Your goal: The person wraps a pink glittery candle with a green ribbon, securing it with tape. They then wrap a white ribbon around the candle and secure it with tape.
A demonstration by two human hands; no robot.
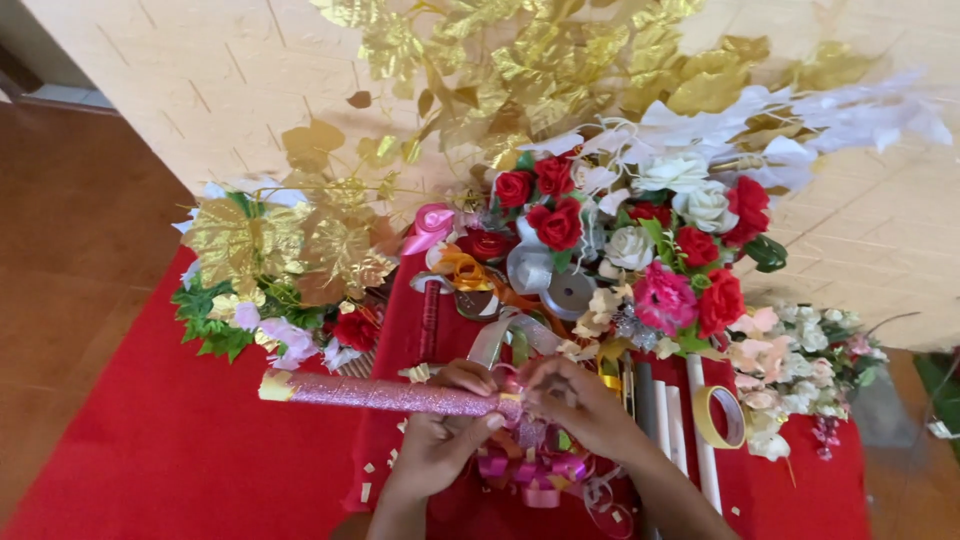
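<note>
Both hands are working at the right end of a pink glitter roll [385, 396], which is lying roughly level across the front of the desk [440, 300], its left end capped with a scrap of gold foil [274, 385] and jutting out over the red floor covering [180, 450]. The left hand [445, 440] is gripping the roll from below, fingers wrapped and thumb on top; the right hand [575, 400] is closing narrow, fingertips pinching something small at the roll's end, too hidden to name, possibly ribbon or tape. Judging by this, the step in hand looks like fixing or tying off that end; it is calling for a steady hold from the left hand and fine pinching from the right. Room is tight: pink curled ribbon bows [530, 470] are sitting just under the hands, a tape ring [722, 416] and white sticks [675, 425] are lying just to the right, and red and white artificial roses [640, 230] plus gold leaf sprays [280, 245] are crowding the back. The open side is the left, where the roll is overhanging the desk edge; swinging it back would risk hitting the green and gold bouquet [250, 300].
</note>
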